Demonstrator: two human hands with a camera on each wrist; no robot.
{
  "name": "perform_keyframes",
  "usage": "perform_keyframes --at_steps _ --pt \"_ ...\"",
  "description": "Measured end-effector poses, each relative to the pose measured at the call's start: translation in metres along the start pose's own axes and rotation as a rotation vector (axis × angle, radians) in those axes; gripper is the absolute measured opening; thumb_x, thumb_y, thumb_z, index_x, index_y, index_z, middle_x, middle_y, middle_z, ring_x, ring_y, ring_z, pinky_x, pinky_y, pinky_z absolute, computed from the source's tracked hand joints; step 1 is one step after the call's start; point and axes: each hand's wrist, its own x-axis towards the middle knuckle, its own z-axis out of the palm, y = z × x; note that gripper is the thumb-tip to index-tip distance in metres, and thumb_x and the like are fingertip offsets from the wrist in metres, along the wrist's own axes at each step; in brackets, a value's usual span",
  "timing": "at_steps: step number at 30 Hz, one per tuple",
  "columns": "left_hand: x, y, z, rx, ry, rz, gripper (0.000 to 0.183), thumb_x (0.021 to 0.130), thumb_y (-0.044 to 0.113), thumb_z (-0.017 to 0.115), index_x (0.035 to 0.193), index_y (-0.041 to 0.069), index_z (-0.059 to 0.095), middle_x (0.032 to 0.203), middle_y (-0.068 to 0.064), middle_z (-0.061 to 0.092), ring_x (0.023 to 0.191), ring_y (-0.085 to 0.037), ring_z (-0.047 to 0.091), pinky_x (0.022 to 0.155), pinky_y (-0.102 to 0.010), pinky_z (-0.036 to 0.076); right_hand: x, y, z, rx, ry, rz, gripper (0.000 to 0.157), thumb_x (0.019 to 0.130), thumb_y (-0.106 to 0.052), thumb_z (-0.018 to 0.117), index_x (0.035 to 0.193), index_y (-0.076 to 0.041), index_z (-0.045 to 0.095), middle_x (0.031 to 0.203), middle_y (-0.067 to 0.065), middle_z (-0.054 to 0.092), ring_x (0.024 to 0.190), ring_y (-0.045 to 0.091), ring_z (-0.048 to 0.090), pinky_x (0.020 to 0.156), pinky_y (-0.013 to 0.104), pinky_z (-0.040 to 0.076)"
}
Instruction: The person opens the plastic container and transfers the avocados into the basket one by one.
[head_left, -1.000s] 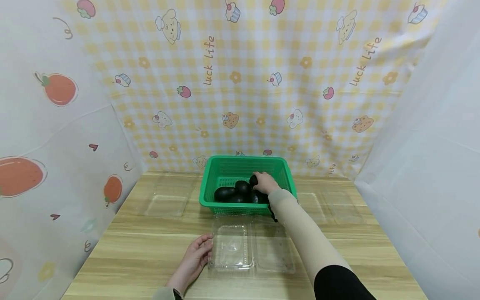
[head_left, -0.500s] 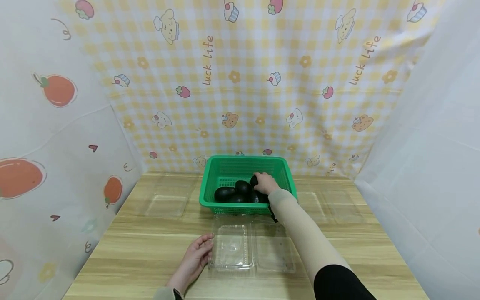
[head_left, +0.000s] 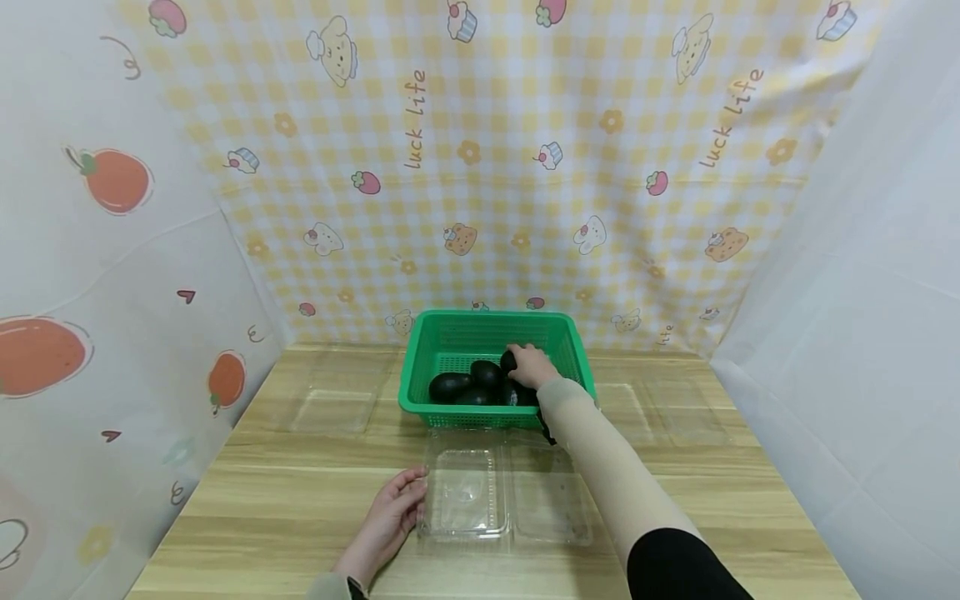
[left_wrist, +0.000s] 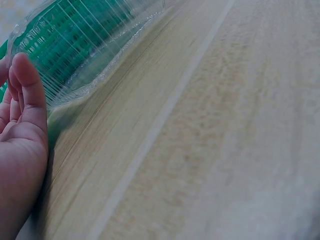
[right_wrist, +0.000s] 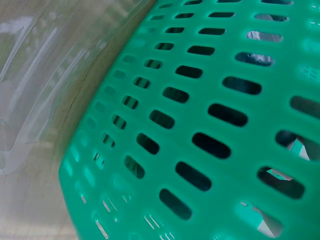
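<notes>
In the head view my right hand (head_left: 531,367) reaches into a green plastic basket (head_left: 495,318) and grips a dark avocado (head_left: 508,362), partly covered by the fingers. Several more black avocados (head_left: 450,387) lie against the basket's near side; one bears a small pale sticker. My left hand (head_left: 392,515) pinches the left rim of an open clear plastic container (head_left: 467,492), its lid (head_left: 549,496) folded out flat to the right. The left wrist view shows the thumb (left_wrist: 29,82) against the container's rim. In the right wrist view the slotted basket wall (right_wrist: 170,120) hides the right hand.
Another clear container (head_left: 333,408) lies at the table's back left. One more clear container (head_left: 626,408) sits at the back right, partly behind the basket and sleeve. A yellow checked curtain (head_left: 480,208) hangs behind the wooden table (head_left: 255,500), with pale sheets at both sides.
</notes>
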Motion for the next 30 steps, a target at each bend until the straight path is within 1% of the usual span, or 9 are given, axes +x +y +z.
perform_keyframes --at_steps 3,7,9,15,21,24,30 --pt "0.0 0.0 0.0 -0.004 0.01 -0.006 0.024 0.097 0.005 0.055 0.12 0.0 0.05 0.086 0.005 0.055 0.069 -0.005 0.051 0.058 -0.018 0.047 0.001 0.0 0.001 -0.011 0.0 -0.002 0.058 0.097 -0.018 0.061 0.149 -0.01 0.037 0.148 0.023 0.035 0.131 0.042 0.038 0.1 0.054 0.04" --pt "0.001 0.0 0.001 0.005 0.029 -0.016 0.032 0.096 0.006 0.057 0.123 -0.006 0.047 0.087 0.004 0.055 0.068 -0.006 0.051 0.058 -0.019 0.047 0.003 0.0 0.002 -0.023 0.001 0.001 0.058 0.097 -0.018 0.061 0.149 -0.01 0.037 0.148 0.023 0.035 0.131 0.043 0.039 0.099 0.054 0.04" --pt "0.001 0.0 0.001 0.009 0.032 -0.02 0.032 0.096 0.006 0.057 0.123 -0.005 0.047 0.087 0.004 0.055 0.068 -0.006 0.051 0.059 -0.019 0.047 0.003 -0.001 0.002 -0.026 0.0 0.002 0.058 0.097 -0.018 0.061 0.149 -0.01 0.037 0.148 0.024 0.035 0.13 0.043 0.039 0.099 0.055 0.04" --pt "0.001 0.001 0.001 0.005 0.058 -0.045 0.024 0.096 0.004 0.056 0.119 0.001 0.052 0.087 0.003 0.055 0.069 -0.007 0.051 0.059 -0.02 0.046 0.002 -0.001 0.004 -0.045 -0.017 0.003 0.055 0.098 -0.016 0.057 0.148 -0.006 0.037 0.148 0.024 0.034 0.134 0.042 0.036 0.104 0.053 0.037" --pt "0.001 0.0 0.003 0.013 0.034 -0.023 0.027 0.096 0.003 0.055 0.122 -0.002 0.049 0.088 0.003 0.055 0.069 -0.006 0.051 0.059 -0.019 0.046 0.001 -0.001 0.003 -0.053 -0.031 0.008 0.051 0.099 -0.013 0.055 0.147 -0.005 0.039 0.149 0.024 0.034 0.136 0.04 0.033 0.106 0.051 0.035" --pt "0.001 -0.001 0.003 0.01 0.038 -0.02 0.027 0.096 0.003 0.055 0.121 -0.002 0.049 0.088 0.003 0.055 0.068 -0.006 0.051 0.059 -0.019 0.046 0.0 -0.001 0.001 -0.052 -0.029 0.011 0.048 0.1 -0.012 0.052 0.146 -0.005 0.04 0.148 0.023 0.035 0.135 0.039 0.035 0.105 0.051 0.036" --pt "0.0 0.0 0.004 0.015 0.079 -0.038 0.029 0.095 0.002 0.055 0.123 -0.004 0.048 0.088 0.002 0.055 0.068 -0.007 0.05 0.058 -0.02 0.046 -0.004 -0.002 -0.006 -0.051 -0.024 -0.002 0.042 0.102 -0.012 0.047 0.143 -0.005 0.044 0.145 0.02 0.041 0.131 0.035 0.041 0.103 0.048 0.039"
